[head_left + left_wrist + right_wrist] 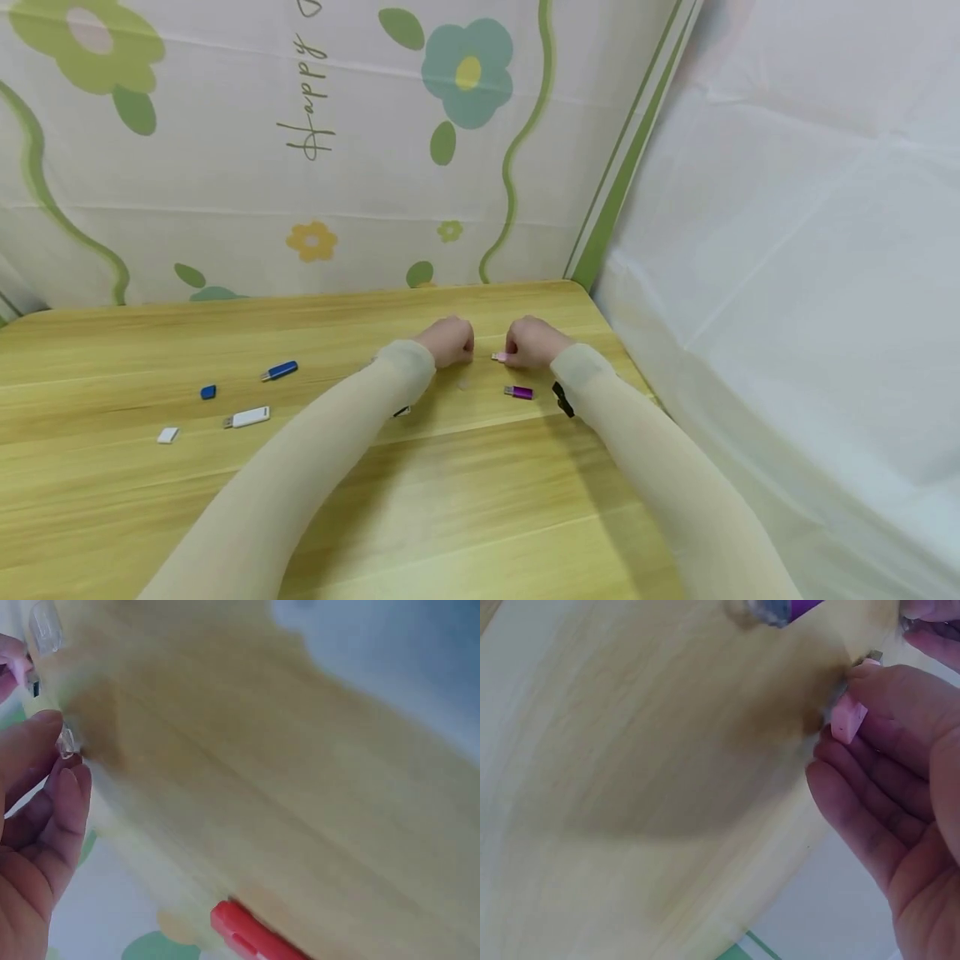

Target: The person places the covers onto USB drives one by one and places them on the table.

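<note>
My right hand (532, 342) pinches a pink USB stick (847, 718) between thumb and fingers. Its metal plug points left, toward my other hand. A small clear plastic cap (67, 741) sits between the thumb and fingertips of my left hand (448, 341). In the head view that cap is hidden by the fingers. The two hands are a short gap apart, low over the table. Nearer to me lies a purple USB stick (519, 392) with its plug bare. Left of it is a second clear cap (462, 384).
Farther left on the wooden table (465, 517) lie a blue USB stick (280, 371), its blue cap (208, 392), a white USB stick (247, 417) and a white cap (168, 435). A red stick-like item (255, 934) shows below my left wrist. Flowered cloth (225, 167) hangs behind.
</note>
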